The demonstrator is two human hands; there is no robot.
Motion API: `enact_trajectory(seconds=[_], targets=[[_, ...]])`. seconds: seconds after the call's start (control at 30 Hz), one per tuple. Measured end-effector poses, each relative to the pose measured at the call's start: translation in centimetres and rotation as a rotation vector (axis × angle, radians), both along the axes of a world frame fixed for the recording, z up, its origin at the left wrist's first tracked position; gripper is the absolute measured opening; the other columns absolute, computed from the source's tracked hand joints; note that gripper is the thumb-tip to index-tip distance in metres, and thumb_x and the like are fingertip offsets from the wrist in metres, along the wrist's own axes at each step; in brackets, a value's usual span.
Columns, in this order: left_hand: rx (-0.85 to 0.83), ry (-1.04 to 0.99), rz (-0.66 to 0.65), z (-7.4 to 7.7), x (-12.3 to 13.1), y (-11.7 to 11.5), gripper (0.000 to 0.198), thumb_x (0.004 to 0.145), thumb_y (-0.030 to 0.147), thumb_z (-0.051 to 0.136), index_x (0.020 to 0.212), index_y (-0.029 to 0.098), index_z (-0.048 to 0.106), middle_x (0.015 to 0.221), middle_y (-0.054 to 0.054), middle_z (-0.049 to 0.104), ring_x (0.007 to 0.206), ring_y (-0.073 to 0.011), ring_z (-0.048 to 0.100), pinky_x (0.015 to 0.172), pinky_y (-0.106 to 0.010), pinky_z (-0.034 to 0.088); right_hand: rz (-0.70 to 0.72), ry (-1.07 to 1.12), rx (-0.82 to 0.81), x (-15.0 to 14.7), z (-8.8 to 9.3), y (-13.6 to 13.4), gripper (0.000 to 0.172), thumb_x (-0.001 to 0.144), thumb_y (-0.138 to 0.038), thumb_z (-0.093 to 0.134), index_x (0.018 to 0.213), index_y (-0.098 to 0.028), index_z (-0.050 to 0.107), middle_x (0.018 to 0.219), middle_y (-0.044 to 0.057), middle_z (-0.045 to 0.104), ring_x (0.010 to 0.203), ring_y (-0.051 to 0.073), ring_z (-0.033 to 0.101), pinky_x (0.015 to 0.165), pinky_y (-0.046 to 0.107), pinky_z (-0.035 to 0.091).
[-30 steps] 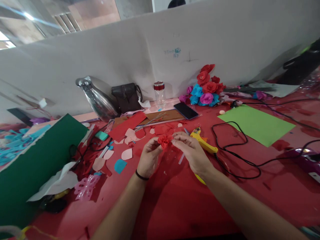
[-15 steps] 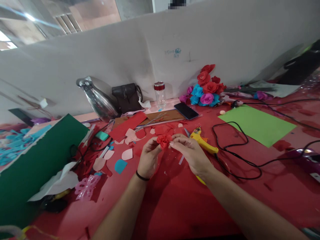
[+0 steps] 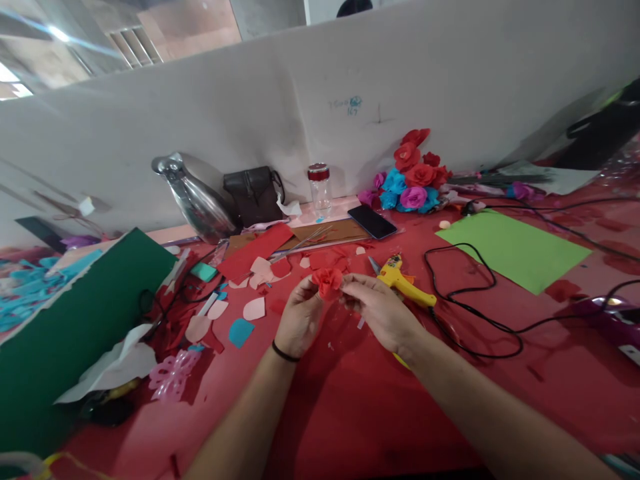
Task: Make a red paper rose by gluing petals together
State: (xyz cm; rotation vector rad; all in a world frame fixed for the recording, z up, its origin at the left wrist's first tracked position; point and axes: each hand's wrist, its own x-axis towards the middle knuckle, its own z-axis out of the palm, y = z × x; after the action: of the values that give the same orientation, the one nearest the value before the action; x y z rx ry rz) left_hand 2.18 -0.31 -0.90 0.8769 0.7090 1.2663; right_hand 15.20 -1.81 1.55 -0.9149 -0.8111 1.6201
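A red paper flower (image 3: 327, 283) is held up over the red tabletop in the middle of the view. My left hand (image 3: 301, 319) grips it from the left side and below, fingers closed round its base. From the right, my right hand (image 3: 376, 305) pinches the flower's edge between thumb and fingers. Just beyond my right hand lies a yellow glue gun (image 3: 407, 283), its lower part hidden behind the hand. Red, pink and blue paper petals (image 3: 254, 308) are scattered to the left of my left hand.
At the back stand a steel flask (image 3: 195, 200), a dark bag (image 3: 253, 193), a glass jar (image 3: 320, 190) and a bunch of paper flowers (image 3: 413, 177). A phone (image 3: 373, 221) and green sheet (image 3: 515, 250) lie right, beside a looping black cord (image 3: 495, 320). A green box (image 3: 95, 333) borders the left.
The flower has tilted a little, so its open face shows more. My right hand's fingers have shifted slightly along its right edge; my left hand stays nearly in place.
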Motion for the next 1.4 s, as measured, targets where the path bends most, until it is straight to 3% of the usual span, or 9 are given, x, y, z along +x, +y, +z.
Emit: enact_trajectory(seconds=[0.27, 0.57, 0.8, 0.97, 1.13, 1.4], targets=[[0.003, -0.014, -0.037, -0.4, -0.1, -0.1, 0.019, 0.066, 0.024, 0.077, 0.084, 0.022, 0.069, 0.082, 0.0, 0.066, 0.072, -0.0119, 0.057, 0.072, -0.026, 0.044, -0.013, 0.034, 0.02, 0.1, 0.5, -0.1, 0.007, 0.062, -0.027, 0.067, 0.062, -0.021, 0.063, 0.063, -0.003, 0.06, 0.061, 0.011, 0.047, 0.065, 0.027, 0.035], [0.033, -0.023, 0.107, -0.4, 0.1, 0.2, 0.022, 0.06, 0.021, 0.08, 0.08, 0.021, 0.07, 0.084, 0.001, 0.068, 0.079, -0.0114, 0.059, 0.079, -0.024, 0.045, -0.024, 0.059, -0.031, 0.2, 0.3, -0.1, 0.011, 0.062, -0.028, 0.066, 0.069, -0.02, 0.065, 0.066, -0.002, 0.062, 0.066, 0.013, 0.054, 0.064, 0.027, 0.036], [0.12, 0.189, 0.176, 0.1, 0.4, -0.2, 0.017, 0.062, 0.019, 0.077, 0.078, 0.019, 0.071, 0.078, 0.0, 0.07, 0.078, -0.014, 0.061, 0.078, -0.026, 0.048, -0.031, -0.019, 0.013, 0.2, 0.0, 0.2, 0.012, 0.059, -0.023, 0.071, 0.069, -0.02, 0.065, 0.067, -0.003, 0.061, 0.063, 0.01, 0.049, 0.065, 0.026, 0.034], [0.09, 0.307, 0.12, 0.7, 0.5, -0.6, 0.015, 0.066, 0.025, 0.073, 0.079, 0.017, 0.073, 0.079, -0.003, 0.072, 0.084, -0.0192, 0.063, 0.084, -0.033, 0.048, -0.023, -0.015, 0.016, 0.4, 0.0, 0.4, 0.01, 0.059, -0.023, 0.07, 0.066, -0.019, 0.064, 0.063, -0.004, 0.058, 0.061, 0.01, 0.046, 0.064, 0.026, 0.033], [0.092, 0.291, 0.081, -0.1, 0.4, -0.5, 0.018, 0.066, 0.028, 0.073, 0.08, 0.017, 0.075, 0.08, -0.004, 0.073, 0.083, -0.0202, 0.064, 0.083, -0.035, 0.049, -0.022, -0.043, 0.018, 0.5, 0.2, 0.4, 0.009, 0.061, -0.025, 0.067, 0.066, -0.019, 0.064, 0.062, -0.003, 0.057, 0.061, 0.01, 0.045, 0.062, 0.026, 0.033], [0.181, 0.46, 0.195, -0.7, -0.2, -0.1, 0.015, 0.067, 0.029, 0.072, 0.076, 0.018, 0.075, 0.079, -0.005, 0.073, 0.08, -0.021, 0.065, 0.082, -0.035, 0.05, 0.013, -0.178, 0.049, 0.4, 0.3, 0.1, 0.014, 0.059, -0.028, 0.068, 0.06, -0.018, 0.059, 0.06, -0.004, 0.054, 0.058, 0.009, 0.041, 0.058, 0.026, 0.03]])
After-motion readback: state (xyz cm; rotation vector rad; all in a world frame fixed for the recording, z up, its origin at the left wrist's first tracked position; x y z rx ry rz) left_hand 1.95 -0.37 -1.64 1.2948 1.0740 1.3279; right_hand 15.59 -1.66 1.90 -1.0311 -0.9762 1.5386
